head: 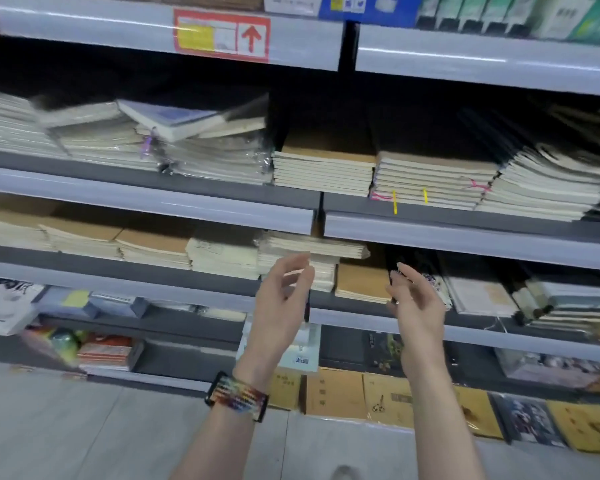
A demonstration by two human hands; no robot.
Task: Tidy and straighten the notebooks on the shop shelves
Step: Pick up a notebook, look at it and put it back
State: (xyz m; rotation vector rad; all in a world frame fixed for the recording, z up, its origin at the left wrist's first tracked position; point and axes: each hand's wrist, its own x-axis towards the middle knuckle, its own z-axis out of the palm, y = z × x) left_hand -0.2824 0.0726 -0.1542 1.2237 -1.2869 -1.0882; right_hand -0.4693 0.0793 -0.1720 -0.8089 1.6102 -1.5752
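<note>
L hand [284, 299] & R hand [418, 306] hung empty, fingers loosely spread, facing skewed notebook stack [312, 247] near shelf [118, 276] front edge; prob. best squared w/ both palms.

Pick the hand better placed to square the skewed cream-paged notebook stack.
Left. The left hand is open directly before the skewed cream-paged notebook stack; the right hand is off to its right.

a single wide-angle head-worn view looks forward and slightly down from close to the shop shelves [146, 199], the left hand [278, 313] and right hand [420, 313] nearest the lens, stacked notebooks [323, 171] above and beyond both hands.
</note>
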